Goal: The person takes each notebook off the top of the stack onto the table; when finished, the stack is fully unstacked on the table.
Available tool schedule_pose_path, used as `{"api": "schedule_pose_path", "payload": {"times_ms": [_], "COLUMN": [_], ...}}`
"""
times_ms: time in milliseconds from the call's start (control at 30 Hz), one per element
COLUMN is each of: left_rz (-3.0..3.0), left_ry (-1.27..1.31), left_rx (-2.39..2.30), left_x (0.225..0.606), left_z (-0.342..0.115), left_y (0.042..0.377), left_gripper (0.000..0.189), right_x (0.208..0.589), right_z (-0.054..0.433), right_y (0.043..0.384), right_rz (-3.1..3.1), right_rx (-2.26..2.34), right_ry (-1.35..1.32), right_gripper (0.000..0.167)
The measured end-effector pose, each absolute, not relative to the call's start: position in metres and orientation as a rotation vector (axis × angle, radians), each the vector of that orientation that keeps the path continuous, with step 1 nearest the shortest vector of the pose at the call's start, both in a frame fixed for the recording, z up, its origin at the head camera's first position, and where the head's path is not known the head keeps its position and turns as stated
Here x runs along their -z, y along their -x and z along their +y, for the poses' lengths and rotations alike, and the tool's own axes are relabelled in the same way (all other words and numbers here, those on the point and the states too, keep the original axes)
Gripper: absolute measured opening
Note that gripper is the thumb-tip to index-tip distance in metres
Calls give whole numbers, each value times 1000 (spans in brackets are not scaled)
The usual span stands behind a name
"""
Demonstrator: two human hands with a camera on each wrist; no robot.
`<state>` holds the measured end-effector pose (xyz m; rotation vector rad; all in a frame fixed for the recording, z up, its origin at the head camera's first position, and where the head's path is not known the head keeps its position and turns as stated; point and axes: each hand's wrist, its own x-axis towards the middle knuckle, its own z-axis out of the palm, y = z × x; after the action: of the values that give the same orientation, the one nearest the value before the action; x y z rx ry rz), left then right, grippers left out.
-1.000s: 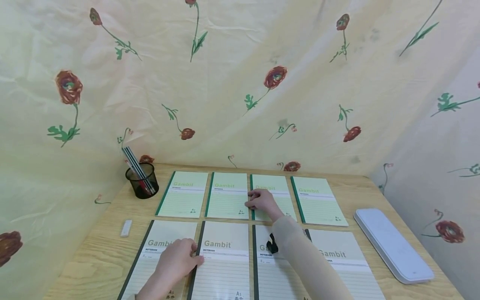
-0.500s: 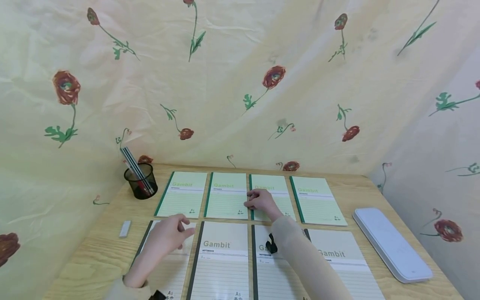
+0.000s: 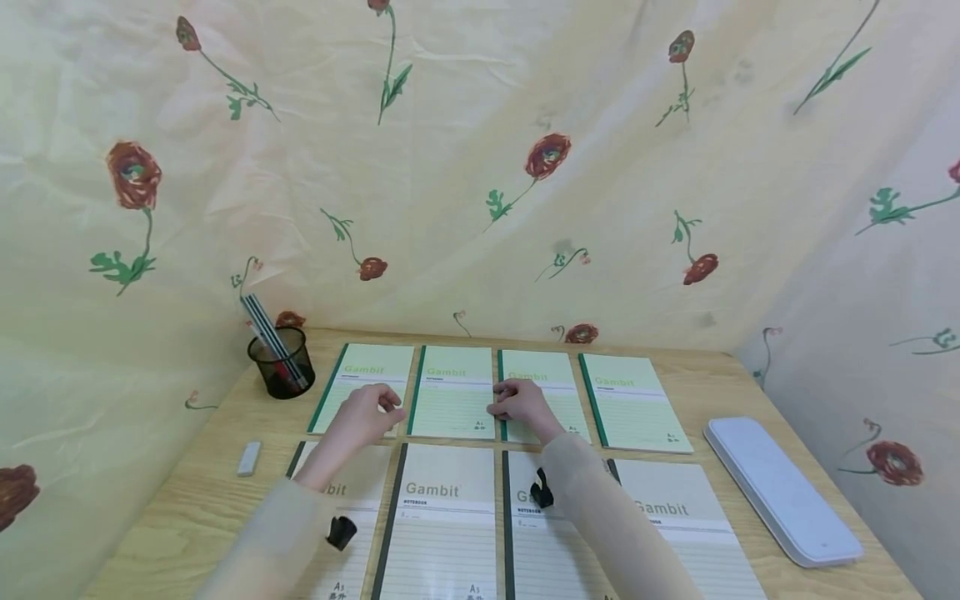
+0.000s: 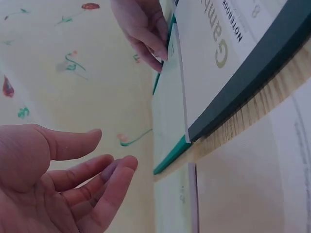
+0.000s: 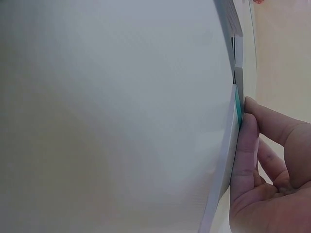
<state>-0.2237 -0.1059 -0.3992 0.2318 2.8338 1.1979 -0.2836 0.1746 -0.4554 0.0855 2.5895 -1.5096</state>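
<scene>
Small green notebooks with dark green spines lie in a row at the back of the table. My left hand (image 3: 358,419) hovers over the first green notebook (image 3: 378,357), fingers loosely bent with nothing between them, close to the spine of the second green notebook (image 3: 450,404). In the left wrist view that hand (image 4: 73,179) has its thumb and fingers apart. My right hand (image 3: 525,404) rests its fingertips at the spine of the third green notebook (image 3: 558,387), beside the second one's right edge. The right wrist view shows thumb and index finger (image 5: 244,155) right at a green spine.
A front row of larger notebooks (image 3: 450,542) with dark spines lies below the green ones. The fourth green notebook (image 3: 637,408) is at back right. A mesh cup (image 3: 285,375) with pencils, a white eraser (image 3: 249,458) and a white case (image 3: 780,492) flank the rows.
My left hand has left the gap between the first two front notebooks, lifted, and moved forward to the back row. The right hand has stayed in place.
</scene>
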Motion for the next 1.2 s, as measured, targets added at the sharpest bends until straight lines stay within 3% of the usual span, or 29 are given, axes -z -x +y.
{"api": "schedule_pose_path", "payload": {"times_ms": [433,1200], "left_rz": [2720,2879], "left_ry": [-36,-181], "left_rx": [-1451,-1187], "left_x": [428,441], "left_z": [-97,-72], "left_y": [270,289], "left_gripper": [20,24], "right_x": [454,447], "right_z": [172,165], "right_y": [283,282], "right_rz": [2568,2825], "right_rx": [1510,1157], "right_ry": [-94,23], "right_gripper": [36,44]}}
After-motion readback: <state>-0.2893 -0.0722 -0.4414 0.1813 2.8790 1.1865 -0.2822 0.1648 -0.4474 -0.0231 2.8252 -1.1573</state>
